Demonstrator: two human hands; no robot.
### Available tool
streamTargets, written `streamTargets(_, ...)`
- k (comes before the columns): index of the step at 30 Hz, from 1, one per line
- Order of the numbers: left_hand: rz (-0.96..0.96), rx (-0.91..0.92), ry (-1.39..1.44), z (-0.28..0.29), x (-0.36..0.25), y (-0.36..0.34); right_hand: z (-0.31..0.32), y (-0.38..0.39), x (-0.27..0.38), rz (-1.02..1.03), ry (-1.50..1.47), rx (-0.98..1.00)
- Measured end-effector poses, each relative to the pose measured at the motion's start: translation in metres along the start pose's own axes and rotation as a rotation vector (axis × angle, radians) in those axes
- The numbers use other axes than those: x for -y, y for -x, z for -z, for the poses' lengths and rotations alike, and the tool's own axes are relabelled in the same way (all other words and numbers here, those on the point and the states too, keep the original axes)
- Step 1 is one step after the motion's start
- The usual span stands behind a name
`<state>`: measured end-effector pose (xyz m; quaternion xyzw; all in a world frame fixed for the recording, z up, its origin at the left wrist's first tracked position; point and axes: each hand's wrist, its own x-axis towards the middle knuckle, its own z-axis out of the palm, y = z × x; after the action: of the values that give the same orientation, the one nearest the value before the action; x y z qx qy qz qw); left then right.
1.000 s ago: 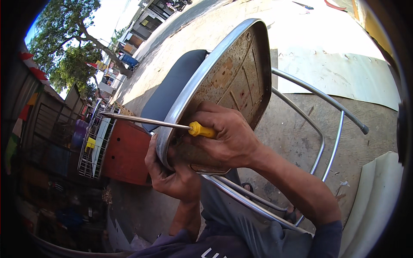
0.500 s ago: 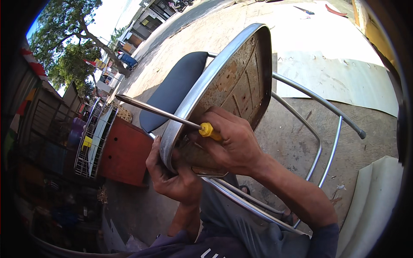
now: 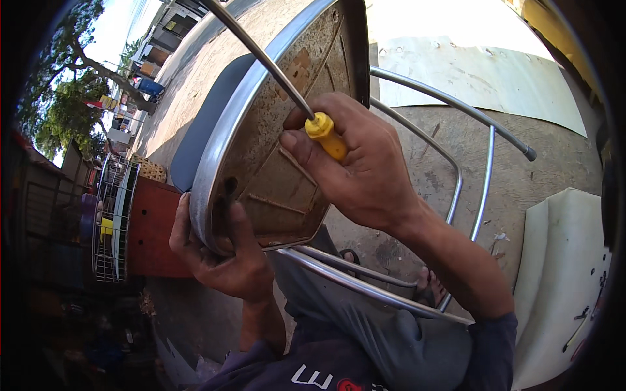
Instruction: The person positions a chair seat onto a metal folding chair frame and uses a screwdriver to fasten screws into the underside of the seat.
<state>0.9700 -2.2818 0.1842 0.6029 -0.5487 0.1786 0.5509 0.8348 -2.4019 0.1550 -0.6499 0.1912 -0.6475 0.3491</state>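
My right hand (image 3: 364, 168) is closed round the yellow handle of a screwdriver (image 3: 326, 136), its long steel shaft pointing up and to the left across the chair seat. The seat (image 3: 261, 163) is on edge, showing me a rusty metal underside inside a chrome rim. My left hand (image 3: 228, 254) grips the lower left of that rim, thumb on the inner face beside a dark hole, fingers round the outside. A dark padded backrest (image 3: 202, 124) sits behind the seat, and chrome tube legs (image 3: 486, 176) stretch to the right.
A red box (image 3: 156, 228) and a wire rack (image 3: 111, 215) stand on the left. A pale sheet (image 3: 469, 78) lies on the concrete ahead. At right is a cream pad (image 3: 554, 280) with small tools on it. Beyond are a sunlit road, a tree and low buildings.
The screwdriver has swung steeper, its shaft now reaching the top edge, and my right hand is higher on the seat's underside. The whole view has shifted, with the chair further left.
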Motion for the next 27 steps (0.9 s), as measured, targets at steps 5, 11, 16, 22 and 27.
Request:
streamTargets(5, -0.008, 0.100, -0.031, 0.015, 0.010, 0.007, 0.099, 0.029, -0.014, -0.382, 0.221, 0.008)
streamTargets(11, -0.014, 0.250, 0.045, 0.034, 0.024, 0.022, 0.163, 0.093, -0.006, -0.725, 0.312, -0.103)
streamTargets(16, 0.131, 0.245, 0.081, 0.028, 0.010, 0.027, 0.145, 0.091, 0.007, -0.763, 0.141, -0.132)
streamTargets(22, -0.048, 0.498, 0.316, 0.031, 0.011, 0.006, 0.096, 0.045, 0.048, -0.642, -0.285, -0.046)
streamTargets(27, -0.014, -0.180, 0.378, 0.075, 0.103, -0.013, 0.071, 0.035, 0.073, -0.593, -0.081, -0.098)
